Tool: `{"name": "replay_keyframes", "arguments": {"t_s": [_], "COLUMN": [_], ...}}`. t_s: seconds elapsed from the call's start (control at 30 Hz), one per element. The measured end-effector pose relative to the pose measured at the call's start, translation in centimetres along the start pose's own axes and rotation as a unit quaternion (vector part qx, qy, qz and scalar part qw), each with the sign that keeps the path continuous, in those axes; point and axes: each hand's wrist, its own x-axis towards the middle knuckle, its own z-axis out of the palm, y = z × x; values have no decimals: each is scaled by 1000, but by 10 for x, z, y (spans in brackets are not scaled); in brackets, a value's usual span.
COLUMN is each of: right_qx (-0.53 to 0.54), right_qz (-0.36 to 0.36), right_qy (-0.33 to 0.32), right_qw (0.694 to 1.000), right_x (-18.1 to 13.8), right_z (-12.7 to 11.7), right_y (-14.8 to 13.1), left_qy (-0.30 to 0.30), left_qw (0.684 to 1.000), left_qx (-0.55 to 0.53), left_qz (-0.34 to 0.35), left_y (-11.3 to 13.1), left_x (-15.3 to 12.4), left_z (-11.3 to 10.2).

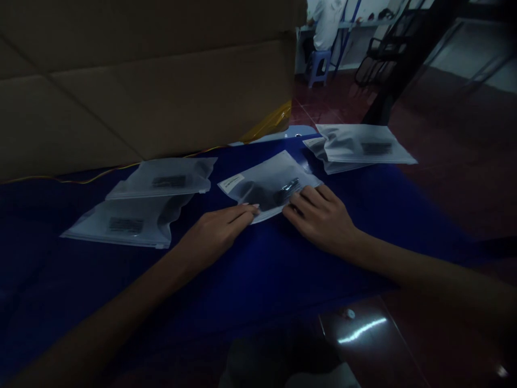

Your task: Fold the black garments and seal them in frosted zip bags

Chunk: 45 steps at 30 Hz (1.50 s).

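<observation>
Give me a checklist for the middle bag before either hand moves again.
1. Left hand on the near edge of the middle bag: ok.
2. Right hand on the same bag, toward its near right: ok.
3. White label uncovered: ok, at the bag's left corner.
4. Near edge fully closed: cannot tell; fingers cover part of it and the picture is dim.
5. Dark item identifiable: cannot tell; it shows only as a dark, shiny shape.
6. Upper right bag squarely over the lower right bag: not ok, it sits offset.
</observation>
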Motion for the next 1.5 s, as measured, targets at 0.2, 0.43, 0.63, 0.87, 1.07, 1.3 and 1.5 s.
{"name": "replay_keyframes", "arguments": {"t_s": [0.2,0.43,0.63,0.87,1.07,1.3,1.5], "right_qx": [-118,-91,83,282,244,134,37], "right_qz": [91,89,70,-19,64,156,195], "right_qy": [-111,-184,-146,-149,-175,-232,-264], "right_qw": [983,975,983,948,952,951,944], "right_x": [-9,-7,-4,-2,-2,-5,-16], "right_z": [4,1,-7,-4,-8,-8,-1], "right_y": [15,23,24,-2,1,7,19], "left_qy": [-124,-185,-175,-77,15,36,-60], "left_qw": [985,973,981,987,991,924,916], "left_qx": [91,122,81,75,115,280,271], "left_qz": [-76,-71,-7,123,61,-258,-288], "left_y": [-12,-1,-2,15,9,-20,-40], "left_x": [-3,3,2,5,6,-3,-19], "left_z": [-19,-14,-13,0,-12,-28,-18]}}
